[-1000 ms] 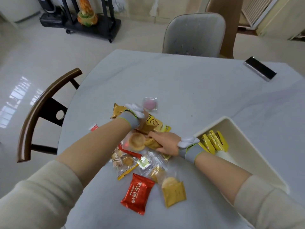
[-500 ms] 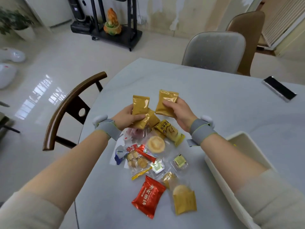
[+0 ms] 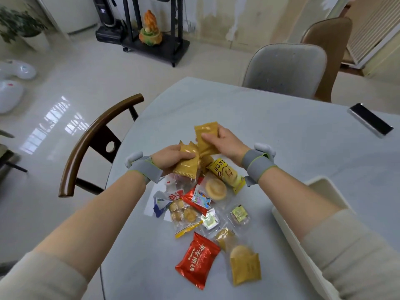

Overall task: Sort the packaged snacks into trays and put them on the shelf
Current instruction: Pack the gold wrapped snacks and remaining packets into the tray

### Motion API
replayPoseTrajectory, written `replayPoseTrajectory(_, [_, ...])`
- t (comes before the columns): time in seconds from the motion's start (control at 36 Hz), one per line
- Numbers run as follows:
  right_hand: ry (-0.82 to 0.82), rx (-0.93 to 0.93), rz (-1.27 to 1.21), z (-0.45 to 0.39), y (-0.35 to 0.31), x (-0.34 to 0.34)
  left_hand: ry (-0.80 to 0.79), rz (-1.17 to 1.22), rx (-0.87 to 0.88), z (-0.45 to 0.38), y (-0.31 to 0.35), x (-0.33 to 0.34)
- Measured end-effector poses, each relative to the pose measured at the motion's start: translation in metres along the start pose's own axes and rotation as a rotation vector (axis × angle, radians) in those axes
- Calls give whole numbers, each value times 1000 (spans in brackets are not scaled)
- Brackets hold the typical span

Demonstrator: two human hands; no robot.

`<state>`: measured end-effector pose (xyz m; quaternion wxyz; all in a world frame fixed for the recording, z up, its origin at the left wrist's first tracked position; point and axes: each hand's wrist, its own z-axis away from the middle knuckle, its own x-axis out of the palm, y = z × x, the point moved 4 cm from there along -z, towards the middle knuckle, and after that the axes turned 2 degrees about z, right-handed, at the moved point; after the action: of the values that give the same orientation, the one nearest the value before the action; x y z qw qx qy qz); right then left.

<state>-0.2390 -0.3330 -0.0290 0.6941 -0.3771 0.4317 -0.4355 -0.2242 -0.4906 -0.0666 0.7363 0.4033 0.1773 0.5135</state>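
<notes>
Two gold packets now brought together at frame centre.
Left hand (image 3: 171,156) grips one gold packet (image 3: 187,162), right hand (image 3: 225,141) pinches the other (image 3: 206,135); tray (image 3: 320,185) waits.

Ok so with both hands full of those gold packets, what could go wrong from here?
Left hand grips more than one gold packet; the slick wrappers could slip and fall back onto the snack pile.
The tray sits past the right hand, mostly behind the right forearm, so a packet could miss it.
The red packet lies toward the near table edge; a sweeping sleeve could knock it off.
</notes>
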Motion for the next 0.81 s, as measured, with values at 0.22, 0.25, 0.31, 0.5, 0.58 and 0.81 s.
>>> replayPoseTrajectory(0.22, [115, 225, 127, -26, 43, -37, 414, -291, 74, -12, 3, -81])
replayPoseTrajectory(0.25, [80, 234, 160, -33, 45, -30, 435, -334, 62, -16, 6, -89])
replayPoseTrajectory(0.31, [37, 234, 192, -35, 48, -19, 451, -399, 50, -22, 13, -89])
replayPoseTrajectory(0.5, [-182, 195, 552, -49, 52, 14, 417, -833, 31, -43, 31, -74])
replayPoseTrajectory(0.58, [-193, 132, 650, -50, 60, 25, 437, -849, 85, -50, 35, -68])
replayPoseTrajectory(0.81, [-64, -56, 710, -39, 65, 26, 514, -680, 14, -70, 14, -72])
